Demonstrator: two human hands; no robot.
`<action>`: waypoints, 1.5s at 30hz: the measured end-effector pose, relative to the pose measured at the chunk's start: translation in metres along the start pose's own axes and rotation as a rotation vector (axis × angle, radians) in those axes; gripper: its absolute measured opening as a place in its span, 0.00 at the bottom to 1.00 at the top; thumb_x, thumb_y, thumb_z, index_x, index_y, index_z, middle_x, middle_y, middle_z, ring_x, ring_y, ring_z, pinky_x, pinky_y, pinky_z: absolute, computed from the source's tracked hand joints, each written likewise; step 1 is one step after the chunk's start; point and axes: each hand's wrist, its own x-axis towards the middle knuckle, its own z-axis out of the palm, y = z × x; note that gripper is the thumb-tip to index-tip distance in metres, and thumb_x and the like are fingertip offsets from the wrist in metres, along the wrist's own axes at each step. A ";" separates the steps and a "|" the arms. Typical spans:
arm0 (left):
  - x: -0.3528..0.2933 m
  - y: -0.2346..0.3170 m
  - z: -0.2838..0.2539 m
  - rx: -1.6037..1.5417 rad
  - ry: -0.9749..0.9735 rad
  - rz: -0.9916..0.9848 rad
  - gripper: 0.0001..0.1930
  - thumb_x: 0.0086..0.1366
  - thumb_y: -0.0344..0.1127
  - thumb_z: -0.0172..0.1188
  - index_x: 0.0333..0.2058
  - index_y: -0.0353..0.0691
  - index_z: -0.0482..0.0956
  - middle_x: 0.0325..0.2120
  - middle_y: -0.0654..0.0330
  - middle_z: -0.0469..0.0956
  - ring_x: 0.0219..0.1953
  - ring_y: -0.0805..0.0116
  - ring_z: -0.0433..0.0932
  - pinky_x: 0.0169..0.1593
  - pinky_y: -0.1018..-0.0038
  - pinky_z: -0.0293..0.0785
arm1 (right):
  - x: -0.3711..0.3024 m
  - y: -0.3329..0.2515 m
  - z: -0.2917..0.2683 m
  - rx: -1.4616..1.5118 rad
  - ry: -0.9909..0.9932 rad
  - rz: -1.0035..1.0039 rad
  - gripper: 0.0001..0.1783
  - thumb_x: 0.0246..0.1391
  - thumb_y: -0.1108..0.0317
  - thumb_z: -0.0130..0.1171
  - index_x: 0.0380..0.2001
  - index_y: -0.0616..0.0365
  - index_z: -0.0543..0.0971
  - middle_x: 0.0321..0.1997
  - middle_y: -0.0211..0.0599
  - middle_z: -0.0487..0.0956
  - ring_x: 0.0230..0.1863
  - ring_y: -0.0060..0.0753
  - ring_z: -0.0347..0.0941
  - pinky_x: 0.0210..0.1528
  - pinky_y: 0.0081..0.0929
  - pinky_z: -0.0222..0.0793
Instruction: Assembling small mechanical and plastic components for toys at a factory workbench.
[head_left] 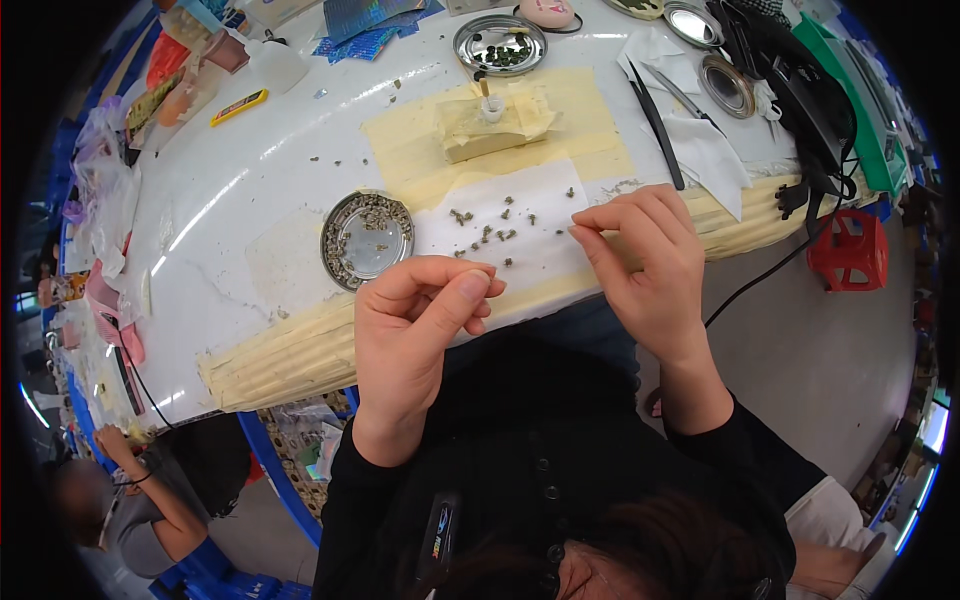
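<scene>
Small dark pieces point(487, 235) are lying scattered on the white sheet point(550, 257); any low sweep could be scattering them further. Left of the sheet, a round dish point(374, 259) is holding more. At its near edge, the left hand point(412, 312) is pinching thumb to forefinger, contents hidden; at its right, the right hand point(648, 248) is curling, tip contact impossible to tell.

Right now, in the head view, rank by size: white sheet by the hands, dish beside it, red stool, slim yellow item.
Largest: white sheet
Then: dish and red stool, too alike to rank
Smallest: slim yellow item
</scene>
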 end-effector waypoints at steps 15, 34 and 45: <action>0.007 0.002 -0.003 -0.076 0.022 -0.022 0.04 0.62 0.28 0.58 0.32 0.33 0.78 0.29 0.54 0.80 0.27 0.77 0.76 0.33 0.81 0.71 | 0.009 -0.003 0.003 -0.138 -0.188 -0.074 0.05 0.47 0.77 0.58 0.26 0.57 0.73 0.25 0.34 0.70 0.31 0.38 0.66 0.36 0.30 0.61; 0.008 -0.001 0.002 -0.136 0.010 -0.047 0.06 0.62 0.30 0.58 0.34 0.33 0.78 0.27 0.56 0.80 0.27 0.77 0.76 0.32 0.82 0.72 | 0.002 -0.031 0.009 1.111 -0.181 0.602 0.07 0.50 0.80 0.59 0.35 0.67 0.77 0.34 0.37 0.80 0.36 0.22 0.78 0.41 0.18 0.73; 0.008 -0.002 -0.001 -0.162 -0.010 -0.055 0.07 0.63 0.31 0.58 0.36 0.34 0.78 0.28 0.57 0.80 0.28 0.77 0.76 0.33 0.82 0.73 | 0.002 -0.037 0.015 0.882 -0.069 0.394 0.10 0.49 0.82 0.58 0.38 0.66 0.76 0.35 0.39 0.81 0.37 0.24 0.79 0.39 0.18 0.75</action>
